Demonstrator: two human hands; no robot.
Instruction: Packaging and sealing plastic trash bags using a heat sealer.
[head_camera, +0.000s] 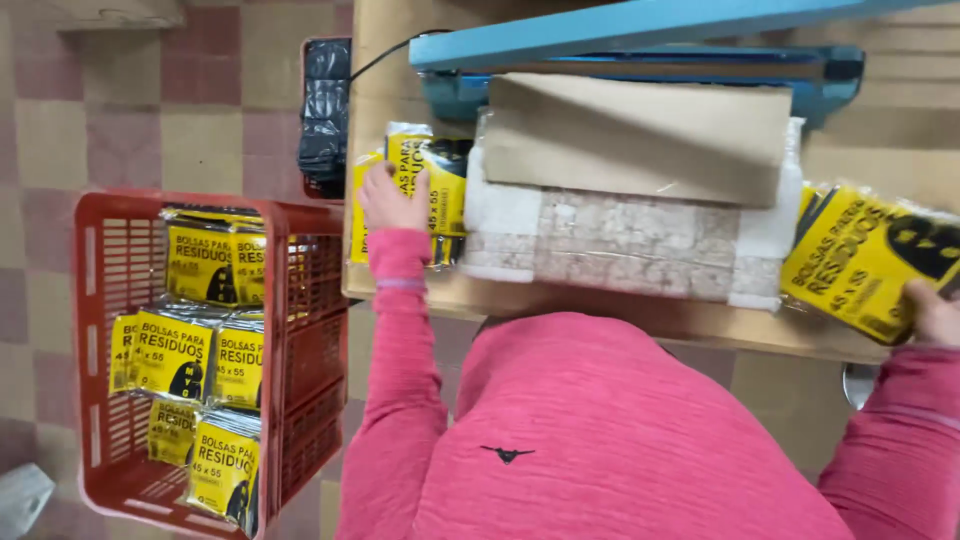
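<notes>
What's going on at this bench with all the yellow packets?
A person in a pink top sits at a wooden table. The left hand rests on a stack of yellow packets, and the right hand grips another packet. A blue sealer stands behind a foam block. A red crate on the floor holds more packets.

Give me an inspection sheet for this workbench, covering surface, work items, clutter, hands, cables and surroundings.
Surface: wooden table, mostly covered.
Work items: yellow packets under the left hand at the left pile; right hand on the right pile; blue sealing machine at the back.
Clutter: cardboard sheet lying on a white foam block.
Hands: both bare, pink sleeves, each resting on a packet pile.
Cables: one black cable running to the machine.
Surroundings: red crate of yellow packets on a checked tile floor; black bags beside the table.
</notes>
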